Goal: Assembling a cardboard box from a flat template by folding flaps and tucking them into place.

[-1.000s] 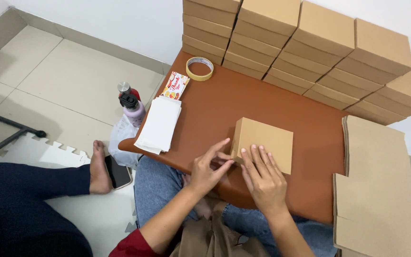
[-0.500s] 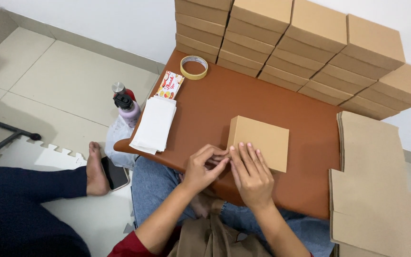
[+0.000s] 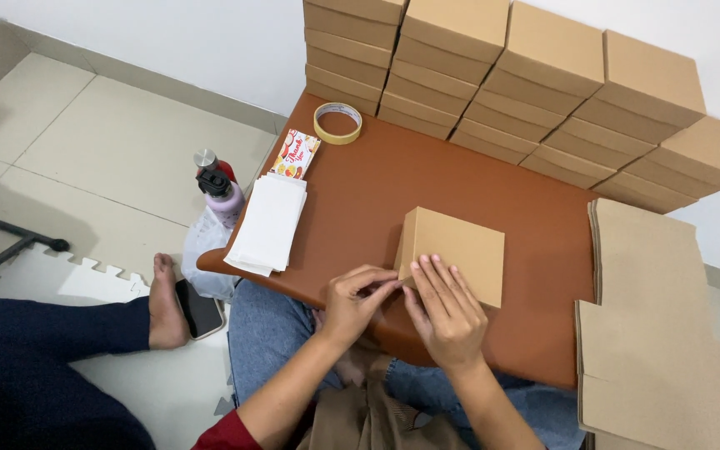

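A closed brown cardboard box (image 3: 458,246) lies flat on the brown low table (image 3: 377,183). My right hand (image 3: 443,312) rests palm down over the box's near edge, fingers spread. My left hand (image 3: 356,302) is beside it at the box's near left corner, its fingertips pinched together against that corner. Whether anything small is between those fingers is too hard to see.
Stacks of closed brown boxes (image 3: 510,75) line the table's back. A tape roll (image 3: 337,122), a small printed card (image 3: 295,154) and a stack of white sheets (image 3: 268,223) lie at left. Flat cardboard blanks (image 3: 652,333) are piled at right. Bottles (image 3: 218,192), a phone (image 3: 197,307) and another person's foot (image 3: 164,304) are on the floor.
Both hands stay at the box's near edge. The left fingers have closed in against the corner. The view has shifted slightly.
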